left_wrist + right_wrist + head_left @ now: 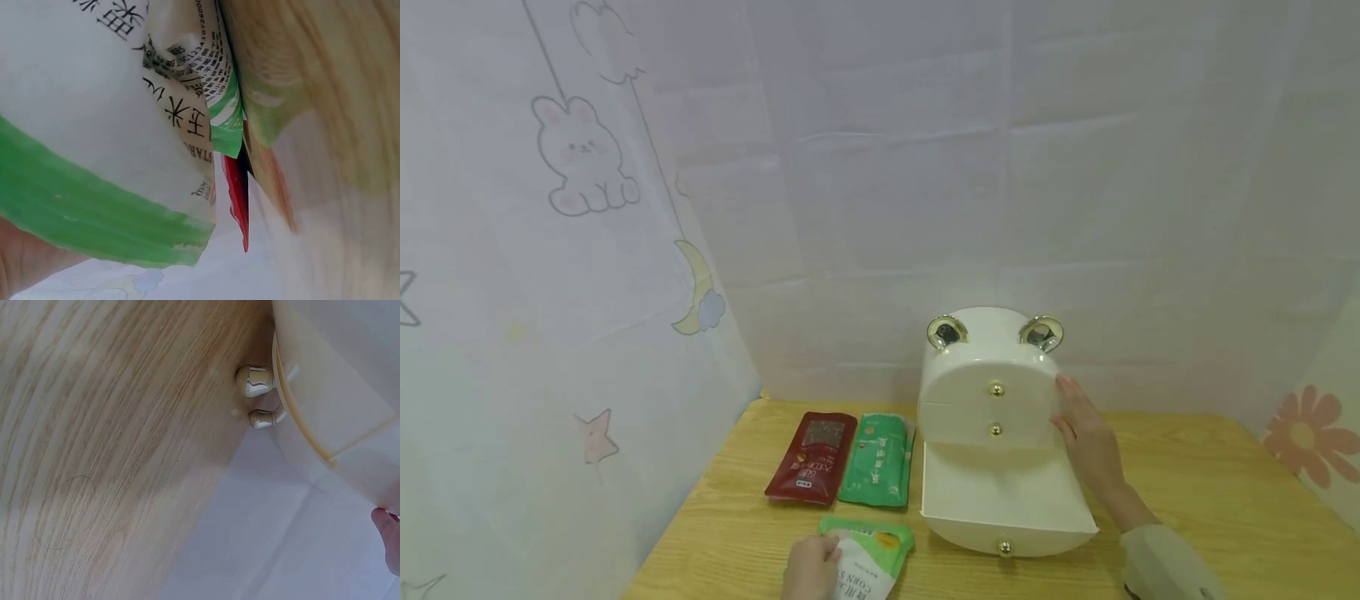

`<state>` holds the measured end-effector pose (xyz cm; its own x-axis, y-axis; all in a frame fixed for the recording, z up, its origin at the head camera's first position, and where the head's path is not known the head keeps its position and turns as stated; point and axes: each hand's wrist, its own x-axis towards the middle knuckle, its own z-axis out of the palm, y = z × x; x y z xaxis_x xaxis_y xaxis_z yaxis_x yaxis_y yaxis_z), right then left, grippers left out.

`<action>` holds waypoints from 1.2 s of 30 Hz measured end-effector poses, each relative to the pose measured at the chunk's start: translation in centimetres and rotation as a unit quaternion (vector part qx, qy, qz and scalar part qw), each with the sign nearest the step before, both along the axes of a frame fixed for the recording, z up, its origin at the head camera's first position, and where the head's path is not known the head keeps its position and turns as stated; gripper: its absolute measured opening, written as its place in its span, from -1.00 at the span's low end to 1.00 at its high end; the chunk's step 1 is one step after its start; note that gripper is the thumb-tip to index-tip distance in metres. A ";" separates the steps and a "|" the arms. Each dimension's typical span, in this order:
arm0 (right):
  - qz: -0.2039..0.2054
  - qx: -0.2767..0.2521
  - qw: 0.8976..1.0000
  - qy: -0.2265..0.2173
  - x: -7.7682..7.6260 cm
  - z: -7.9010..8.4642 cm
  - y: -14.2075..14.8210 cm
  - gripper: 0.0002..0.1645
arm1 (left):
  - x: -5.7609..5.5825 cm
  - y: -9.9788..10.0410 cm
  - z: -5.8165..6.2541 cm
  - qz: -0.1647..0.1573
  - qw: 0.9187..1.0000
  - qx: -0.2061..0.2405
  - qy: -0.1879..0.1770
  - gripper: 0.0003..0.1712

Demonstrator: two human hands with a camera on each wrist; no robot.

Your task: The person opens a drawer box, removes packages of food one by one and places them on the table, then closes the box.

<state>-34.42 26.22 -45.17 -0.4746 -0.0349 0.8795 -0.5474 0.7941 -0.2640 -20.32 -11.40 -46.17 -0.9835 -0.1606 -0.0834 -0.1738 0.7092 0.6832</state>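
In the head view, my left hand (811, 568) grips the left side of a green-and-white corn starch bag (871, 558), thumb lying over its face. The bag (94, 125) fills much of the left wrist view, upright beside the tabletop. My right hand (1088, 437) rests against the right side of a cream storage box (985, 337) with gold-rimmed eyes on top, its fingers fairly straight. The lower drawer (1000, 487) of the box is pulled out, with a gold knob on its front. A right fingertip (386, 528) touches the box wall in the right wrist view.
Left of the box, a dark red packet (820, 467) and a green packet (877, 467) lie side by side on the wooden table (737, 533). A pale printed curtain (880, 208) hangs behind and to the left. Gold ball feet (255, 382) show under the box.
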 end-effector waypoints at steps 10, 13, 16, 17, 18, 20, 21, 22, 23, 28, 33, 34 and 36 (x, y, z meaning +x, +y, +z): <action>0.001 0.001 1.000 0.006 -0.1 0.0 0.0 -0.13 | 0.0 0.2 -0.1 -0.003 1.000 -0.022 0.001 -0.74; 0.001 0.000 1.000 0.006 -0.1 0.0 0.0 -0.13 | -0.1 0.0 -0.3 -0.012 1.000 -0.022 -0.016 -0.74; -0.002 -0.001 1.000 0.003 -0.2 0.0 0.0 -0.13 | -0.3 -0.2 -0.6 -0.017 0.999 -0.016 -0.047 -0.71; -0.003 -0.001 1.000 0.003 -0.1 -0.1 0.0 -0.13 | -0.4 -0.2 -0.8 -0.014 0.998 -0.015 -0.063 -0.69; -0.002 -0.002 1.000 0.002 -0.1 -0.1 0.0 -0.14 | -0.5 -0.3 -1.0 -0.016 0.997 -0.016 -0.076 -0.68; -0.004 -0.002 1.000 0.001 -0.1 -0.1 0.0 -0.14 | -0.6 -0.3 -1.5 -0.023 0.995 -0.023 -0.090 -0.64; -0.004 -0.002 1.000 0.000 -0.1 -0.1 0.0 -0.14 | -0.7 -0.4 -1.6 -0.028 0.995 -0.024 -0.096 -0.62; -0.003 -0.002 1.000 -0.001 -0.1 -0.1 0.0 -0.14 | -0.7 -0.4 -1.7 -0.030 0.994 -0.028 -0.097 -0.61; -0.003 -0.002 1.000 -0.003 0.0 -0.1 0.0 -0.14 | -0.6 -0.4 -1.8 -0.034 0.994 -0.032 -0.097 -0.60; -0.004 -0.001 1.000 -0.011 0.2 -0.1 0.0 -0.14 | -0.3 -0.2 -1.7 -0.037 0.994 -0.033 -0.095 -0.56; 0.002 -0.006 1.000 -0.014 0.3 0.1 -0.1 -0.17 | 0.1 -0.1 -1.5 -0.037 0.994 -0.035 -0.093 -0.51; 0.002 -0.006 1.000 -0.015 0.3 0.1 -0.1 -0.17 | 0.1 -0.1 -1.4 -0.038 0.995 -0.037 -0.090 -0.50; 0.002 -0.004 1.000 -0.017 0.4 0.1 -0.1 -0.17 | 0.3 -0.1 -1.4 -0.044 0.995 -0.046 -0.083 -0.47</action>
